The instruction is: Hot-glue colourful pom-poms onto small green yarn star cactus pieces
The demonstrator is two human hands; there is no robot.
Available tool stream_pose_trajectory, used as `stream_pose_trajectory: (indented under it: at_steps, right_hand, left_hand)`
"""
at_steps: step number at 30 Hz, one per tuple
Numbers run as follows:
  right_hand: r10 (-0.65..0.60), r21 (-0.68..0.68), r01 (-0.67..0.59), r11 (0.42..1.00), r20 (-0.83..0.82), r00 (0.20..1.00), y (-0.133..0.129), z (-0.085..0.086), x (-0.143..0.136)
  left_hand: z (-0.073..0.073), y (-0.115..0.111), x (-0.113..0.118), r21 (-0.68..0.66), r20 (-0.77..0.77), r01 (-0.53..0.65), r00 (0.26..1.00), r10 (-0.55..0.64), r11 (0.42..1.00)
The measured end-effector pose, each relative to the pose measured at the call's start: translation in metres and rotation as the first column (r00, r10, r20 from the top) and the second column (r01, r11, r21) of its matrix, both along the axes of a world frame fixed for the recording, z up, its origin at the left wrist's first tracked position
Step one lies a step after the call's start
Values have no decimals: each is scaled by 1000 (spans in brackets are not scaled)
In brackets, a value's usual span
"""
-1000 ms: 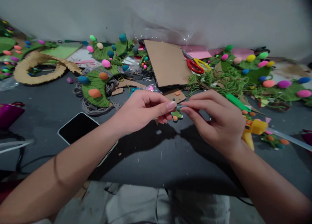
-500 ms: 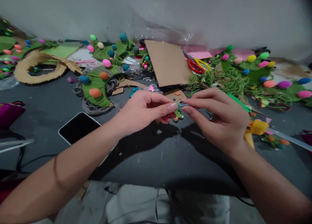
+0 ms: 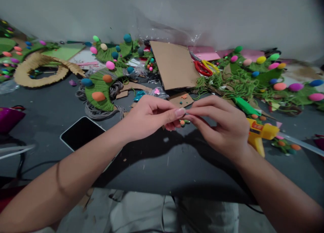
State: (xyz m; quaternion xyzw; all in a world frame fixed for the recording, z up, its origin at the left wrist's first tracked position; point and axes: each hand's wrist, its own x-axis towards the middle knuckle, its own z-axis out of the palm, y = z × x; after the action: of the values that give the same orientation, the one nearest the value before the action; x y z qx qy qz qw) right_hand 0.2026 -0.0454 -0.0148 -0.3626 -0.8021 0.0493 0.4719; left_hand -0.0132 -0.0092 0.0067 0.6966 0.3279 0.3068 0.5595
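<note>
My left hand [image 3: 157, 116] and my right hand [image 3: 219, 126] meet over the table, thumbs and fingertips pinched together. Between the fingertips is a small grey-blue soft-looking strip [image 3: 186, 113], mostly hidden now; its exact kind cannot be made out. Just below the fingers a small green piece with orange dots [image 3: 184, 122] shows in part. Behind them lies a scrap of cardboard [image 3: 174, 99] with tiny coloured bits on it.
A phone [image 3: 82, 133] lies by my left forearm. To the right are a yellow glue gun [image 3: 260, 133] and a green comb [image 3: 245, 106]. Further back sit scissors [image 3: 204, 69], a cardboard sheet [image 3: 174, 66], green yarn [image 3: 235, 79] and a yarn-wrapped piece with coloured balls [image 3: 100, 87].
My right hand has moved left and slightly down, closer to the left fingertips. Less of the grey-blue strip shows between them. More of the glue gun and comb is uncovered.
</note>
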Motion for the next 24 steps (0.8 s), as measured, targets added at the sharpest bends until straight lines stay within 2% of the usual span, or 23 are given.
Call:
stream_pose_trajectory:
  at_steps: [4, 7, 9, 11, 14, 18, 24]
  right_hand:
    - [-144, -25, 143, 989, -76, 987, 2, 1, 4]
    - [-184, -33, 181, 983, -114, 976, 3, 2, 5]
    - [-155, -29, 153, 988, -91, 984, 3, 2, 3]
    - [-105, -25, 104, 994, -48, 993, 2, 2, 0]
    - [-70, -27, 70, 997, 0, 998, 0, 0, -4]
    - [-32, -24, 32, 999, 5, 999, 0, -3, -4]
    - [46, -116, -55, 992, -75, 996, 0, -1, -3]
  left_hand:
    - [-2, 1, -1, -3, 16, -35, 999, 36, 999]
    - [-5, 1, 1, -104, 56, -23, 998, 29, 994]
    - [-7, 0, 2, -175, 106, -11, 994, 29, 985]
    - [-7, -1, 3, -181, 123, 19, 992, 4, 983]
    - [-5, -2, 4, -97, 68, 57, 996, -51, 994]
    - [-3, -2, 3, -3, -19, 16, 1000, -16, 1000]
    - [1, -1, 1, 19, -29, -11, 1000, 12, 1000]
